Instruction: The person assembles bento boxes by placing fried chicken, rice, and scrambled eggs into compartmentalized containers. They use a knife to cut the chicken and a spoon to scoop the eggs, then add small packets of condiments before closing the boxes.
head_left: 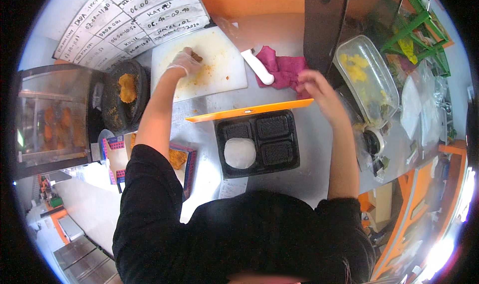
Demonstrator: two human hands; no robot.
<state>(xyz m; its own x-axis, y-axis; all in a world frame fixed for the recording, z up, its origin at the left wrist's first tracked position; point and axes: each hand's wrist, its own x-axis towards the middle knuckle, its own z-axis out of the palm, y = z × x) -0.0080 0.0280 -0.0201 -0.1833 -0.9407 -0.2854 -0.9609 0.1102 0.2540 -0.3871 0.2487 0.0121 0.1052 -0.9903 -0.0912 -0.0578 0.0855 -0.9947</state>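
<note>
My left hand [183, 63], in a clear plastic glove, is closed on a small brown piece of fried food [196, 57] over the white cutting board [227, 49]. Crumbs lie around it on the board. My bare right hand [315, 83] is held at the right edge of a crumpled maroon cloth [284, 68], fingers apart and nothing seen in them. Across the cloth and the board's corner lies a white-handled tool [259, 68]. Nearer me, a black compartment tray [295, 134] holds a white dome of rice [239, 153] in its front left compartment; its other compartments look bare.
A long orange strip [229, 114] crosses behind the tray. A dark round pan [112, 97] with a breaded fried piece stands left, beside a glass-fronted display case [55, 119]. Printed cardboard boxes [118, 157] sit under my left arm. At right is a clear tub [344, 47] with yellow pieces.
</note>
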